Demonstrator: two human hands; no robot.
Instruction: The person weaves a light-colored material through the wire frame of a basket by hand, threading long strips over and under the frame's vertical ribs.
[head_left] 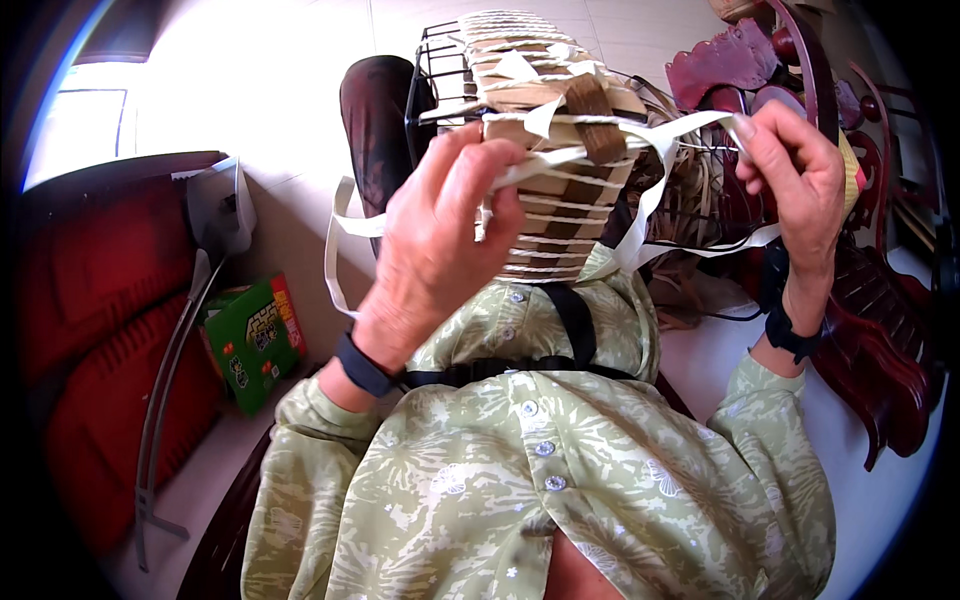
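A curved woven panel (556, 222) of tan and dark brown strips, crossed by rows of white twisted cord, stands in front of my body. My left hand (440, 225) is closed at its left side, pinching a flat white strip (690, 128). That strip runs across the panel to my right hand (797, 175), whose thumb and fingers pinch it off to the right. A loop of white strip hangs between the hands, and another trails left of my left wrist. One short dark brown strip (597, 115) sticks up from the weave. Cut white ends show near the top.
Black wire framework (430, 65) shows at the panel's far left edge. Loose tan strips (665, 150) lie behind it on the right, beside carved dark red wooden furniture (880, 350). On the left are a green box (255, 345), a grey metal stand (165, 420) and red seating (110, 400).
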